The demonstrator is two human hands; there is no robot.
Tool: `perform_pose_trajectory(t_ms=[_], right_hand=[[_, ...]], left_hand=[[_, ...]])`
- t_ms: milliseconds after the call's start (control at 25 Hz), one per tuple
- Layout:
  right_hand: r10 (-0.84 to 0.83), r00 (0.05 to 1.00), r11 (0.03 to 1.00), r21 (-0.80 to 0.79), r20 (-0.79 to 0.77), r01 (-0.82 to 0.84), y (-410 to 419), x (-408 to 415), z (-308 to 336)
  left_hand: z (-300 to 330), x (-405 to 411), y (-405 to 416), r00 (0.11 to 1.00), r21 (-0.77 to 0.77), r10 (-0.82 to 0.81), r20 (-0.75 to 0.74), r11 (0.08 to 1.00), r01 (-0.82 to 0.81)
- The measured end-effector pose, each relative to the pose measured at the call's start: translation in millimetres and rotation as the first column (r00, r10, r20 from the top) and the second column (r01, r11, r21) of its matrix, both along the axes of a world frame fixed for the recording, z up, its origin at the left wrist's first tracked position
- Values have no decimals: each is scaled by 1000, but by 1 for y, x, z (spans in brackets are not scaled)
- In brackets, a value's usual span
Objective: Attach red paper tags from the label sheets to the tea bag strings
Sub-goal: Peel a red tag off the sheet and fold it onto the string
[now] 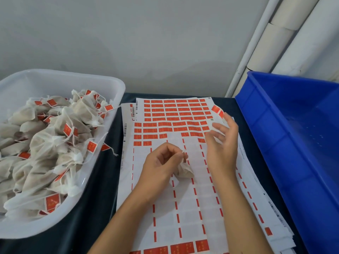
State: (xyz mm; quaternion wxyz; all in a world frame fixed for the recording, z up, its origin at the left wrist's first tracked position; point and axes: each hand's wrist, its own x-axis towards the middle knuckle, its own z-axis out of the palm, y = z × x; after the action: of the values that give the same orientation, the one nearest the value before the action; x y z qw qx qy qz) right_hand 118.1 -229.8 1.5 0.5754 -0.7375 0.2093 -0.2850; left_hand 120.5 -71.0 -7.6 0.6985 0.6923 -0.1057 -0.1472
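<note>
Pinching the string end (183,152), your left hand (161,166) dangles a soft, featherlight tea bag (185,170) over the label sheet (165,198) | right hand (221,143) hangs released | grip the string only.

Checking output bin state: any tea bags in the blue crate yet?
No, the part of the blue crate in view shows only bare plastic; the tagged bags sit in the white tub on the left.
</note>
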Motion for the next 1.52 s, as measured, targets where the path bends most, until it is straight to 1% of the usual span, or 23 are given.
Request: perform_pose_trajectory(t_ms=[80, 200, 280, 320, 440, 640, 760, 880, 960, 1080, 1200, 1320, 1360, 1440, 1480, 1520], right_hand=[[180, 983, 978, 97, 49, -184, -6, -10, 4], [446, 887, 864, 203, 120, -462, -6, -27, -2], [531, 838, 809, 218, 126, -545, -1, -36, -7], [536, 836, 810, 208, 118, -549, 2, -39, -10], [455, 886, 871, 162, 89, -463, 2, -41, -17], [379, 919, 918, 81, 105, -388, 1, -35, -21], [307, 947, 952, -30, 94, -306, 4, -36, -21], [256, 963, 954, -185, 88, -237, 4, -37, -23], [233, 969, 944, -259, 78, -206, 6, -38, -21], [214, 972, 932, -317, 95, -174, 7, -38, -18], [243, 964, 949, -230, 107, -214, 9, -40, -15], [279, 947, 957, -129, 162, -260, 10, -43, -11], [246, 949, 969, -72, 199, -236, 10, -43, -8], [105, 962, 985, 111, 250, -136, 6, -46, -2], [42, 969, 974, 204, 244, -94, 4, -47, 1], [15, 975, 959, 272, 220, -76, 3, -49, 3]], left_hand=[[0, -1, 0, 1000, 7, 2, 20, 1000, -3], [1, -1, 0, 997, 5, -10, 70, 1000, 10], [1, -3, 0, 996, -12, -27, 88, 1000, 28], [1, -3, 1, 995, -16, -32, 99, 999, 34], [0, -4, 0, 990, 3, -61, 126, 998, 62], [-5, -1, -1, 988, 74, -80, 133, 995, 71], [-8, -1, -2, 986, 114, -77, 147, 992, 61], [-8, -1, -4, 987, 145, -80, 138, 988, 60], [-7, -1, -5, 988, 180, -91, 128, 981, 67], [-5, -2, -4, 989, 182, -88, 119, 981, 66], [-3, -3, -3, 994, 97, -83, 67, 992, 76], [0, -4, -4, 995, 32, -69, 78, 997, 67], [2, -4, -4, 995, 21, -53, 88, 998, 51], [6, -5, -3, 995, -8, -8, 104, 1000, 9], [8, -6, -2, 994, -31, 17, 109, 999, -14], [10, -7, -2, 993, -52, 40, 115, 998, -34]])
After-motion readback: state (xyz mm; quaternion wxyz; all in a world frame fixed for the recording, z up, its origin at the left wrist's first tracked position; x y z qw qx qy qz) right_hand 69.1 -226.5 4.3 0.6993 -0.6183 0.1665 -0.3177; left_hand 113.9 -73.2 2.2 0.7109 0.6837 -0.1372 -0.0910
